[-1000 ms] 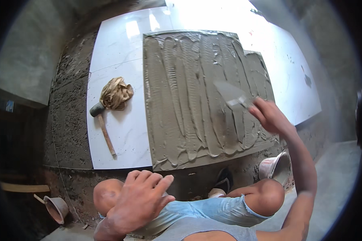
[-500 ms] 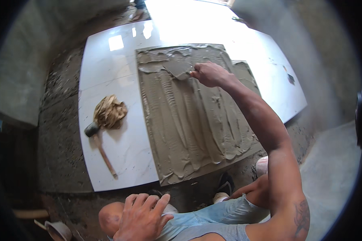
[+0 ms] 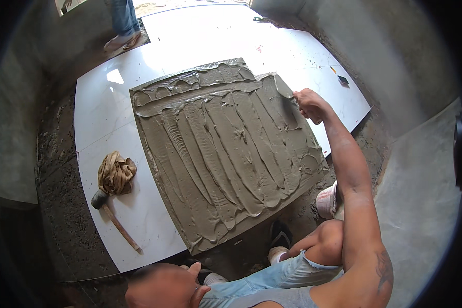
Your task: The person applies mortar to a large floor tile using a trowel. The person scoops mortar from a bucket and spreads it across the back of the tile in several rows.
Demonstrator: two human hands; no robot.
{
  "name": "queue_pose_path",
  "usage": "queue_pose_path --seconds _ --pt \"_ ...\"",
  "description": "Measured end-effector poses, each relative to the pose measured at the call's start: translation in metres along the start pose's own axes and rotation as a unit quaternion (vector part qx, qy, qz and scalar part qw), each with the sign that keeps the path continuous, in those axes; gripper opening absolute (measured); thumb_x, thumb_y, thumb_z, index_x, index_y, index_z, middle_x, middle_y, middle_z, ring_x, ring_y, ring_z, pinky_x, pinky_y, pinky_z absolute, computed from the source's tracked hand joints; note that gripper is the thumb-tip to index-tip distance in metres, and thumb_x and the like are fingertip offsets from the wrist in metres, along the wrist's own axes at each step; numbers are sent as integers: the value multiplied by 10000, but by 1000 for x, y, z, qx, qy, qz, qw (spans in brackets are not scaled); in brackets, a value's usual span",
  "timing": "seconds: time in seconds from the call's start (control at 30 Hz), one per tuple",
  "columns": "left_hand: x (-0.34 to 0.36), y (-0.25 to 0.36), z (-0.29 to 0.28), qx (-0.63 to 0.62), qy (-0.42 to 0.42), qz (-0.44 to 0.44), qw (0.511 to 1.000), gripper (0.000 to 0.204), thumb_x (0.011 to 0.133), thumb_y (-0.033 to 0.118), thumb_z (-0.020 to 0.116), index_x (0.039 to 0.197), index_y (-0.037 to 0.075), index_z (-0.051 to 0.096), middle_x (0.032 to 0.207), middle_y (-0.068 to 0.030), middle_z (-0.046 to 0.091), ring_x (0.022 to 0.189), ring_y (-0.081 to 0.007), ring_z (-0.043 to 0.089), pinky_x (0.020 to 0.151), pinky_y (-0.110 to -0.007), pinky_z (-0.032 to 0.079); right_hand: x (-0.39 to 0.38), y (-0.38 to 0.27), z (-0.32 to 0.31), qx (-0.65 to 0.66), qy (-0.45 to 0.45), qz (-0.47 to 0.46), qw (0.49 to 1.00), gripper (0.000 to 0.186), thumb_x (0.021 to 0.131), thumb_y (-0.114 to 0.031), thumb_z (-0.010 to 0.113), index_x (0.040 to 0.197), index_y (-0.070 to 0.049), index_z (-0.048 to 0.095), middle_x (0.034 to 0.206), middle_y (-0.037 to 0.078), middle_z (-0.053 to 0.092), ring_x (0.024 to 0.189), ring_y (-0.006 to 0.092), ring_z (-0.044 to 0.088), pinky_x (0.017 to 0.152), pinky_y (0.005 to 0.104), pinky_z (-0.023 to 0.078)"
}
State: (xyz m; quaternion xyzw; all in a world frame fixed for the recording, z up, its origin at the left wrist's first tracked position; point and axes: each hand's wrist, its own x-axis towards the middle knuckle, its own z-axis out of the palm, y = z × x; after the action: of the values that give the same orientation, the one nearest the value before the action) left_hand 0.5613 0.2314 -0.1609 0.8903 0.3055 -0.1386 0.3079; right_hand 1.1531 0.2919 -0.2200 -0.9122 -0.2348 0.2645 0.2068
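Note:
My right hand point(image 3: 312, 105) is wrapped round the handle of a pointed trowel point(image 3: 283, 87). Its blade is tilted at the far right corner of a square tile coated in wet grey mortar point(image 3: 226, 149). Long ridges and grooves run through the mortar, with a cross band of lumps along the far side. Down at the lower edge, my left hand point(image 3: 195, 271) is by my left knee, partly smeared out. The fingers that show are apart, and I see nothing held in them.
Glossy white tiles point(image 3: 102, 118) lie under and around the coated piece. On them at left are a rubber mallet point(image 3: 119, 226) and a crumpled brown cloth point(image 3: 116, 173). A pinkish-white bucket point(image 3: 326, 201) stands by my right knee. Another person's legs point(image 3: 124, 20) show at far left.
My right hand has carried the trowel from the mortar's far middle to its far right corner. The view has shifted. My left hand stays by the knee.

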Motion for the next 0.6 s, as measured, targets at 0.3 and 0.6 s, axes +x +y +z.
queue_pose_path --seconds 0.3,0.6 --pt "-7 -2 5 -13 45 23 999 553 918 298 730 1387 66 553 1227 -121 617 1175 -300 549 1017 -466 419 -60 -55 82 -112 -121 -81 983 467 1087 -394 452 1042 50 590 684 123 618 571 224 639 523 386 531" --pt "-11 -5 5 -36 102 65 992 528 867 343 772 1289 62 627 1038 -69 628 1020 -261 596 923 -435 418 -180 -134 163 -299 -164 -283 897 447 1099 -386 382 1174 10 577 1010 247 702 916 365 712 812 507 556"
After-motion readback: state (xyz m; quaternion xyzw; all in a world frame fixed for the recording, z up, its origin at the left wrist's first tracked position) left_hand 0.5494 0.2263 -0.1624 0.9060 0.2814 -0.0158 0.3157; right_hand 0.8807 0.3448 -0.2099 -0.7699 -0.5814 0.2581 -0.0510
